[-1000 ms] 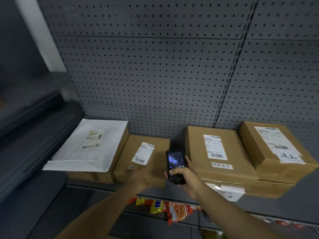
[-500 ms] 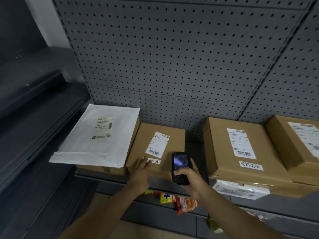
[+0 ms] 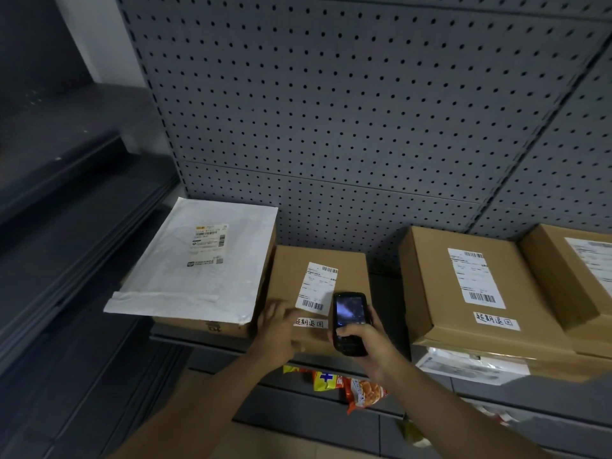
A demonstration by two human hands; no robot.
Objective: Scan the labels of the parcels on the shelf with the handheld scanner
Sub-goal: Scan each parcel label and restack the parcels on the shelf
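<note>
**Scanner sits just right of the label it has to read**

The right hand (image 3: 371, 346) has its grip wrapped around the handheld scanner (image 3: 349, 321), thumb on the keypad, the lit screen facing up toward the camera. The scanner stands roughly upright in the view, its long axis running away from the person toward the pegboard (image 3: 331, 111), with its head at the far end.

The left hand (image 3: 278, 329) lies flat and open on the near corner of the middle box (image 3: 291, 270), holding nothing, fingers spread just left of the box's shipping label (image 3: 318, 288).

What the next move turns on, as I read it: that label lies up and to the left of the scanner's head, almost touching it in the view, and its long axis runs nearly parallel to the scanner. The lower barcode sits directly beside the screen, so the head seems to need a small tilt left.

All parcels rest on the shelf (image 3: 205, 342): the white mailer (image 3: 198, 260) at far left on top of another box, and the larger box (image 3: 470, 283) well to the right with its own label facing up. The right hand is the nearer one to that box.
</note>
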